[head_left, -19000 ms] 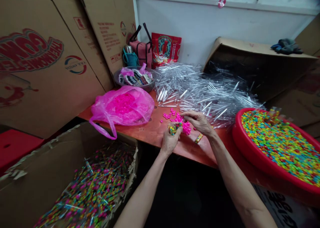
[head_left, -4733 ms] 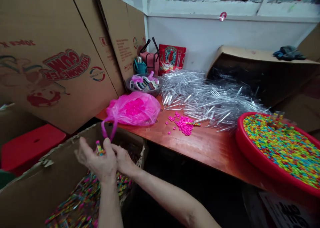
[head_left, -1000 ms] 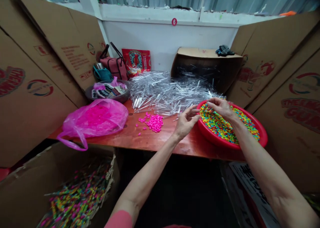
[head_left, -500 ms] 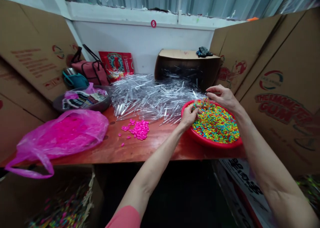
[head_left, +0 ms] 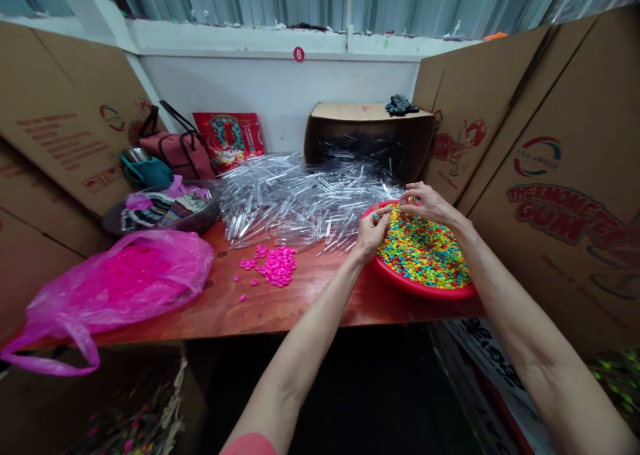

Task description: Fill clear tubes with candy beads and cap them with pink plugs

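A red basin (head_left: 400,283) full of small multicoloured candies (head_left: 430,252) stands on the right of the table. Over its left rim is my left hand (head_left: 371,235), thumb and fingers pinched together; a small bluish bit shows at the fingertips, too small to name. My right hand (head_left: 429,205) hovers above the far part of the candies, its fingers bent into a pinch close to the left fingertips. What it holds, if anything, is not clear. Beside the basin, a big heap of clear plastic tubes (head_left: 300,198) spreads across the table.
Pink caps (head_left: 277,266) lie piled on the red-brown table (head_left: 310,302). To the left are a pink plastic bag (head_left: 135,268), a grey bowl (head_left: 195,225) with cloth and a red bag (head_left: 183,150). An open carton (head_left: 370,112) stands behind; cardboard walls (head_left: 565,195) flank the table.
My right hand has moved lower and to the left, closer to my left hand. My left hand stays at the basin's rim. The whole view has shifted slightly.
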### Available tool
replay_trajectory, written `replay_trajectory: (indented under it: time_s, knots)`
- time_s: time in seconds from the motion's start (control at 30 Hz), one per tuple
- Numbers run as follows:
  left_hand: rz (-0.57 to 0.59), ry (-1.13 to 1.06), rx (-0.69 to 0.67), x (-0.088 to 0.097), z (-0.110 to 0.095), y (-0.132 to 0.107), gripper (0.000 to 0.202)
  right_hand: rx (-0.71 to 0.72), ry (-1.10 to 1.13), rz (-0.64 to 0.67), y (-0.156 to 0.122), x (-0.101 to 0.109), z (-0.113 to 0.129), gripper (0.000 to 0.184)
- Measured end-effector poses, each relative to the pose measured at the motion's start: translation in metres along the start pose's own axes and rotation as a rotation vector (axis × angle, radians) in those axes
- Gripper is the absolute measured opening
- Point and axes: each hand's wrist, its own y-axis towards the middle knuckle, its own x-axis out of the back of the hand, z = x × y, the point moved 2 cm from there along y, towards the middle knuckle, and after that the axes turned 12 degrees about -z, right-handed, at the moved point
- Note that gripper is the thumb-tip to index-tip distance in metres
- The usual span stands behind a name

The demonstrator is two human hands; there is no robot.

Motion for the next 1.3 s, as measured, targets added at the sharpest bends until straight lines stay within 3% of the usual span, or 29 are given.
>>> replay_trajectory:
  time_s: [0.1,0.23,0.43,0.63,0.9,1.2,1.3]
  knots:
    - [0.009,-0.014,0.007,0.001,0.0,-0.001,0.038,-0.018,0.188,-0.04,-0.004,0.022,0.014,0.03]
    - [0.078,-0.018,-0.025,0.001,0.0,-0.001,0.043,-0.164,0.352,-0.049,-0.011,0.039,0.038,0.037]
    - [0.215,0.045,-0.131,0.001,0.0,-0.001,0.047,-0.254,0.558,-0.025,-0.024,0.014,0.059,0.04]
    - [0.165,0.014,-0.093,0.002,0.007,0.005,0.039,-0.302,0.718,0.053,-0.037,0.0,0.057,0.043]
    - [0.186,0.036,-0.064,0.001,0.003,0.002,0.034,-0.351,0.728,0.057,-0.044,0.006,0.048,0.047]
    - [0.315,0.106,-0.164,-0.005,-0.002,0.003,0.032,-0.275,0.67,0.098,-0.045,0.014,0.064,0.043]
    - [0.241,0.13,-0.115,-0.004,0.002,0.004,0.025,-0.267,0.574,-0.03,-0.036,0.033,0.053,0.04]
